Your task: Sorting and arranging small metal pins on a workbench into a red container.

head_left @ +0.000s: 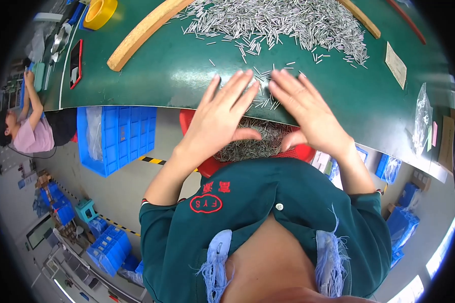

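Both hands, left hand (221, 115) and right hand (303, 108), lie flat and open, gripping nothing, raking small metal pins (262, 98) off the green desk (177, 76) edge into the red basket (207, 164) just beneath them, where stray pins could likely skip past its rim onto the floor.

Red-edged dark phone screen (76, 63) at table's left; beige paper label (396, 64), clear plastic bags (420, 118) at right.

Two hands, left hand (218, 117) and right hand (304, 112). Metal pins (288, 22) too many to count; one red basket (207, 165). Two wooden sticks (141, 33), one yellow tape roll (100, 12), one phone (76, 63).
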Demonstrator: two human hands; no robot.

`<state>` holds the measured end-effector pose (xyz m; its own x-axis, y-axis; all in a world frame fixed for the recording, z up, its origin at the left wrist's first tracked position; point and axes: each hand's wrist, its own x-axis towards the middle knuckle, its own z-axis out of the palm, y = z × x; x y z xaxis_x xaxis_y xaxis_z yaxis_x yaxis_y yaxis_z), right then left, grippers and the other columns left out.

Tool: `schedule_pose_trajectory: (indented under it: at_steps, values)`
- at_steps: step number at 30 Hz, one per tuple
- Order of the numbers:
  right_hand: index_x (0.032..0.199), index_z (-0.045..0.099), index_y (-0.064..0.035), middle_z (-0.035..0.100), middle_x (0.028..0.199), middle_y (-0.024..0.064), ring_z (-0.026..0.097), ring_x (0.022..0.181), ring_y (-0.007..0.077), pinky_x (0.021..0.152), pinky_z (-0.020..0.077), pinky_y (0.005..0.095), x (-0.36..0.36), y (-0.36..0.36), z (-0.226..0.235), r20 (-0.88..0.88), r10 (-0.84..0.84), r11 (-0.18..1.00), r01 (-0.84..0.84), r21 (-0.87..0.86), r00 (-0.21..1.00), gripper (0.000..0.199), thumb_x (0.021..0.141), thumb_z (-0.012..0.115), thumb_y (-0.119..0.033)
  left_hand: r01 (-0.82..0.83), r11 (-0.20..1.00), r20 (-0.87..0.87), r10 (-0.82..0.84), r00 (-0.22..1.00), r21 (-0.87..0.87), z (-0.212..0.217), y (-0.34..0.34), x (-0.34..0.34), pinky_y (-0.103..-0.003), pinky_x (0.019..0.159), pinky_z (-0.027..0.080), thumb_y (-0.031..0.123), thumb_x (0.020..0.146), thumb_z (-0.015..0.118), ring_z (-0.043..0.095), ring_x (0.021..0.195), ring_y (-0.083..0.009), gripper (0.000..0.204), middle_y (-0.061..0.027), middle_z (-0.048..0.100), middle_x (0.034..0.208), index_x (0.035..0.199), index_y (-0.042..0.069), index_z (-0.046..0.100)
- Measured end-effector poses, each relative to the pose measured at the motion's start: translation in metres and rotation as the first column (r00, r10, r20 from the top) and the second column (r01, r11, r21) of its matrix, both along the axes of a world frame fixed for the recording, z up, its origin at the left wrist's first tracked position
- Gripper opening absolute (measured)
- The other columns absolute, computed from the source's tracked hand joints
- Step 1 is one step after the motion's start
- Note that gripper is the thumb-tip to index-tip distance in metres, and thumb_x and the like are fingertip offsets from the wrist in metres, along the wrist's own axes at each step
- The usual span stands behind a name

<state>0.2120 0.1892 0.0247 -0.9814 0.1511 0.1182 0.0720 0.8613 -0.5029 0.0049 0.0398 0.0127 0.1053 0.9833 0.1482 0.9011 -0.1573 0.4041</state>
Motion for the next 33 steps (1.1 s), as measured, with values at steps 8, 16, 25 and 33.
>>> schedule_pose_trajectory:
  at_steps: [8,16,25,33]
  values:
    - [0.153,0.03,-0.0001,0.036,0.157,0.0181,0.03,0.148,0.0302,0.122,0.0216,0.0463,-0.013,0.008,-0.014,-0.016,-0.109,0.977,0.11,0.183,0.994,0.112,0.073,0.054,-0.074,0.02,0.993,-0.072,-0.012,0.997,0.119,-0.006,0.012,0.007,-0.051,0.116,0.032,0.054,0.072,0.074,0.042,0.14,-0.0317,0.092,-0.0166,0.045,0.149,0.142,0.0,0.047]
    - [0.151,0.038,-0.0037,0.042,0.154,0.0133,0.035,0.146,0.0272,0.122,0.0252,0.0469,-0.002,-0.018,0.007,0.024,0.146,0.984,-0.143,-0.109,0.989,0.082,0.089,0.058,-0.054,-0.038,0.982,-0.014,0.041,0.999,0.183,0.004,-0.039,-0.035,-0.051,0.115,0.033,0.053,0.078,0.07,0.052,0.134,-0.0266,0.075,-0.009,0.06,0.139,0.136,0.007,0.06]
    - [0.153,0.03,-0.0003,0.033,0.158,0.0186,0.025,0.15,0.0295,0.123,0.018,0.047,-0.026,0.039,-0.008,-0.005,-0.119,0.952,0.116,0.285,0.993,0.104,0.082,0.048,-0.074,-0.198,0.98,-0.173,0.197,0.965,0.013,-0.008,0.019,-0.028,-0.055,0.12,0.015,0.075,0.081,0.051,0.026,0.15,-0.0309,0.104,-0.017,0.029,0.16,0.153,0.002,0.031]
    - [0.153,0.03,0.0016,0.031,0.159,0.0194,0.024,0.15,0.0303,0.123,0.017,0.0479,-0.04,0.057,-0.015,0.0,-0.01,0.958,0.01,0.287,1.0,0.109,0.081,0.042,-0.08,-0.047,0.994,-0.172,0.064,0.983,0.103,-0.015,0.055,-0.023,-0.056,0.12,0.018,0.075,0.083,0.049,0.029,0.149,-0.0287,0.102,-0.0163,0.034,0.158,0.151,-0.001,0.034]
